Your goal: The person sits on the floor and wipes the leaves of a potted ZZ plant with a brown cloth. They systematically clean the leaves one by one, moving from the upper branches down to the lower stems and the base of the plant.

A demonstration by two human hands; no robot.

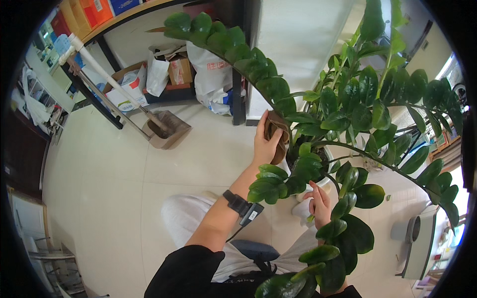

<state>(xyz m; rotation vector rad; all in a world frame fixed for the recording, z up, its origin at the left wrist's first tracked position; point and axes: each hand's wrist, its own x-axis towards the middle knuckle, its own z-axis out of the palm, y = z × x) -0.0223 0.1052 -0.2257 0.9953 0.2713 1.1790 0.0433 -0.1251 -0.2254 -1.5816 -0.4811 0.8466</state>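
Observation:
A ZZ plant point(350, 89) with long arching stems and glossy dark green leaflets stands in a white pot point(329, 158) before me. My left hand point(264, 145) grips a brown cloth point(280, 128), folded between thumb and fingers, beside the lower leaflets of the long stem point(257, 83) that arches to the upper left. Whether the cloth pinches a leaflet is hidden. Below the pot, my right hand point(320, 205) has its fingers raised and loosely apart, near a low cluster of leaflets point(307, 167). Leaves cover part of that wrist and forearm.
A long-handled dustpan point(175, 128) and a broom point(108, 76) stand on the tiled floor at left. Under the wooden shelf point(130, 15) are a cardboard box point(128, 89) and plastic bags point(212, 78). A grey bin point(404, 229) is at right. Stems overhang my lap.

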